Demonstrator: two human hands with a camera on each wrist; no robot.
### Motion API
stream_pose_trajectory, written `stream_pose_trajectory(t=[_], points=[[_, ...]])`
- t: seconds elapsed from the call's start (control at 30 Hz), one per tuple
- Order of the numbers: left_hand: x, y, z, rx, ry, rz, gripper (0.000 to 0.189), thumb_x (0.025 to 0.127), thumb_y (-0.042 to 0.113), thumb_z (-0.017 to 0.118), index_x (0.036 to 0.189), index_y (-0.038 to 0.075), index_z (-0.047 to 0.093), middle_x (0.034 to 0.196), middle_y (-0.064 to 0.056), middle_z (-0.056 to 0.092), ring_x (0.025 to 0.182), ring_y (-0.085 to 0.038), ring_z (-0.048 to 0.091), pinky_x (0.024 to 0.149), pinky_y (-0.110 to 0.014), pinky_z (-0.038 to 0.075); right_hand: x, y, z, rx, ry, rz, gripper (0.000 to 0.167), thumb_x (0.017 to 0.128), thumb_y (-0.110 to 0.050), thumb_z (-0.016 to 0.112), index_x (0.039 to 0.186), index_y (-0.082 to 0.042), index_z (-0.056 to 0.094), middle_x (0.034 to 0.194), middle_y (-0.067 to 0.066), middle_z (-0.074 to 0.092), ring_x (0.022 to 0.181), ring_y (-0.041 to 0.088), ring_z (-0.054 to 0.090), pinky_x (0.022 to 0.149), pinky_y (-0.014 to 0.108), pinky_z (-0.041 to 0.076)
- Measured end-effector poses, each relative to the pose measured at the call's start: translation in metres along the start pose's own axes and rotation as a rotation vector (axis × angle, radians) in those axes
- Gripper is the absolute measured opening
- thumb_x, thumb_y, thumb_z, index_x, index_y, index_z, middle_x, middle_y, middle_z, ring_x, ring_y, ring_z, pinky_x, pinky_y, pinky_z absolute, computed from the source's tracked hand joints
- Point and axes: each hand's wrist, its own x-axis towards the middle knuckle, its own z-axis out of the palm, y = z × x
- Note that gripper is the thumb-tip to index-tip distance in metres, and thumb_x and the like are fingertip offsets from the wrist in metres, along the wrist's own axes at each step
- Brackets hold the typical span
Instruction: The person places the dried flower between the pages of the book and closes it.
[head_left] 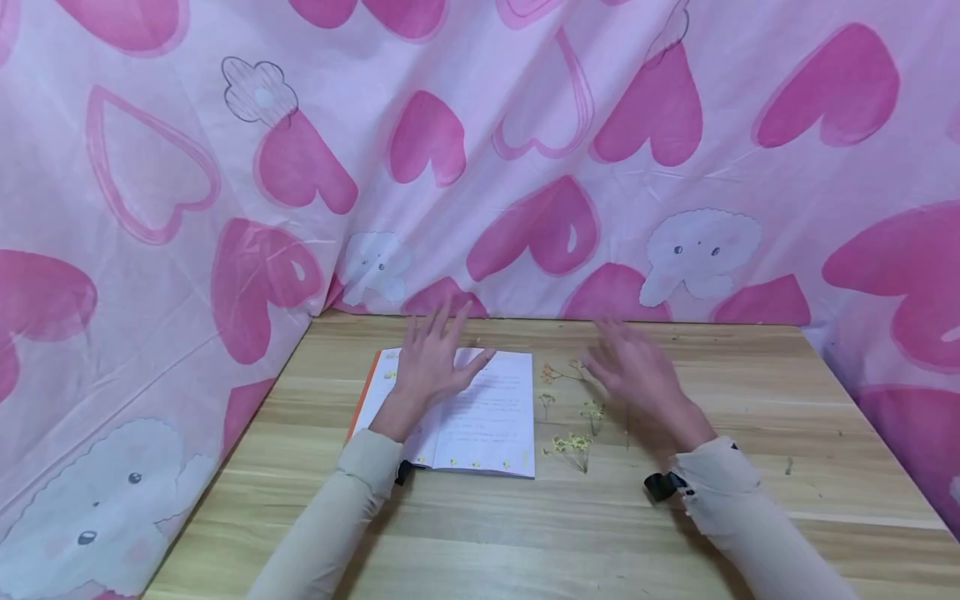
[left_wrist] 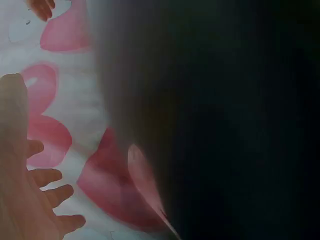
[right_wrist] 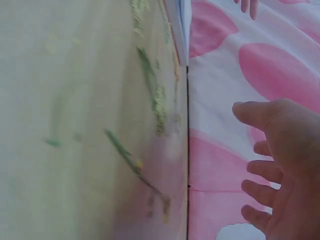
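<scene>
My left hand [head_left: 435,358] hovers above an open book [head_left: 491,417] in the head view, its fingers spread and nothing in them. The book has printed text, small yellow decorations along its page edges and an orange cover edge at its left. My right hand [head_left: 637,367], blurred, is held over the table to the right of several dried flower sprigs, fingers straight and empty. Nearest the front lies a yellow sprig [head_left: 573,446]; an orange sprig [head_left: 551,372] lies farther back. In the right wrist view that hand [right_wrist: 290,165] is spread beside the sprigs [right_wrist: 159,110].
The wooden table [head_left: 480,542] ends at a pink heart-patterned cloth [head_left: 525,167] hanging behind it and at both sides. Small plant bits [head_left: 789,467] lie at the table's right. A dark shape blocks most of the left wrist view.
</scene>
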Motion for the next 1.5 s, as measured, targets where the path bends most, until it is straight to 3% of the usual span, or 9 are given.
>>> stream_pose_trajectory(t=[0.17, 0.37, 0.53, 0.67, 0.77, 0.87, 1.03, 1.23, 1.5], points=[[-0.01, 0.002, 0.008, -0.037, -0.031, -0.014, 0.089, 0.101, 0.064, 0.057, 0.173, 0.021, 0.027, 0.176, -0.013, 0.036, 0.15, -0.042, 0.053, 0.119, -0.064, 0.045, -0.007, 0.0, 0.01, 0.042, -0.049, 0.053, 0.065, 0.108, -0.043, 0.065, 0.163, -0.013, 0.047, 0.17, 0.018, 0.044, 0.151, 0.05, 0.047, 0.115, 0.074, 0.042], [-0.02, 0.0, 0.011, -0.055, -0.088, -0.074, 0.083, 0.097, 0.04, 0.066, 0.17, 0.017, 0.033, 0.169, -0.009, 0.048, 0.147, -0.036, 0.056, 0.105, -0.06, 0.056, -0.008, -0.001, 0.016, 0.051, -0.1, 0.071, 0.043, 0.105, -0.034, 0.07, 0.141, -0.01, 0.069, 0.157, 0.017, 0.06, 0.14, 0.047, 0.058, 0.108, 0.074, 0.049], [-0.022, -0.002, 0.011, -0.074, -0.141, -0.117, 0.084, 0.096, 0.04, 0.07, 0.168, 0.019, 0.034, 0.161, -0.009, 0.057, 0.142, -0.036, 0.06, 0.102, -0.058, 0.057, -0.009, -0.001, 0.019, 0.02, -0.096, 0.055, 0.021, 0.098, -0.026, 0.079, 0.114, -0.013, 0.08, 0.12, 0.011, 0.076, 0.111, 0.034, 0.071, 0.088, 0.06, 0.061], [-0.025, -0.003, 0.011, -0.065, -0.186, -0.105, 0.075, 0.096, 0.043, 0.073, 0.159, 0.015, 0.044, 0.15, -0.012, 0.065, 0.135, -0.037, 0.064, 0.099, -0.057, 0.058, -0.01, -0.001, 0.02, 0.003, -0.106, 0.056, 0.012, 0.096, -0.022, 0.08, 0.103, -0.013, 0.081, 0.108, 0.008, 0.075, 0.097, 0.027, 0.07, 0.081, 0.052, 0.061], [-0.027, -0.003, 0.011, -0.052, -0.208, -0.085, 0.054, 0.096, 0.045, 0.073, 0.137, 0.014, 0.056, 0.131, -0.011, 0.072, 0.122, -0.036, 0.069, 0.091, -0.056, 0.06, -0.01, 0.001, 0.02, -0.004, -0.103, 0.058, 0.01, 0.095, -0.02, 0.079, 0.099, -0.011, 0.08, 0.104, 0.008, 0.075, 0.092, 0.025, 0.069, 0.08, 0.051, 0.06], [-0.028, -0.003, 0.01, -0.049, -0.234, -0.078, 0.042, 0.098, 0.047, 0.072, 0.122, 0.014, 0.061, 0.133, -0.011, 0.071, 0.124, -0.036, 0.068, 0.09, -0.056, 0.06, -0.01, 0.0, 0.021, 0.003, -0.107, 0.064, 0.009, 0.095, -0.018, 0.076, 0.099, -0.01, 0.08, 0.102, 0.007, 0.074, 0.089, 0.023, 0.068, 0.079, 0.049, 0.059], [-0.03, -0.004, 0.011, -0.067, -0.289, -0.08, 0.052, 0.098, 0.056, 0.071, 0.129, 0.015, 0.066, 0.16, -0.013, 0.058, 0.143, -0.039, 0.059, 0.101, -0.06, 0.058, -0.009, -0.001, 0.023, 0.002, -0.113, 0.068, 0.01, 0.096, -0.016, 0.073, 0.098, -0.01, 0.08, 0.101, 0.006, 0.074, 0.087, 0.022, 0.067, 0.079, 0.048, 0.058], [-0.031, -0.006, 0.014, -0.077, -0.31, -0.081, 0.063, 0.096, 0.065, 0.07, 0.134, 0.015, 0.064, 0.163, -0.011, 0.055, 0.14, -0.039, 0.061, 0.096, -0.06, 0.06, -0.009, -0.004, 0.023, 0.001, -0.099, 0.07, 0.009, 0.097, -0.014, 0.071, 0.098, -0.01, 0.078, 0.101, 0.006, 0.074, 0.087, 0.022, 0.067, 0.079, 0.049, 0.058], [-0.031, -0.006, 0.014, -0.097, -0.32, -0.095, 0.065, 0.096, 0.064, 0.07, 0.138, 0.016, 0.063, 0.163, -0.009, 0.054, 0.134, -0.039, 0.064, 0.094, -0.059, 0.06, -0.009, -0.015, 0.022, 0.031, -0.071, 0.071, 0.012, 0.101, -0.021, 0.07, 0.101, -0.01, 0.073, 0.097, 0.005, 0.07, 0.083, 0.021, 0.064, 0.076, 0.045, 0.057]])
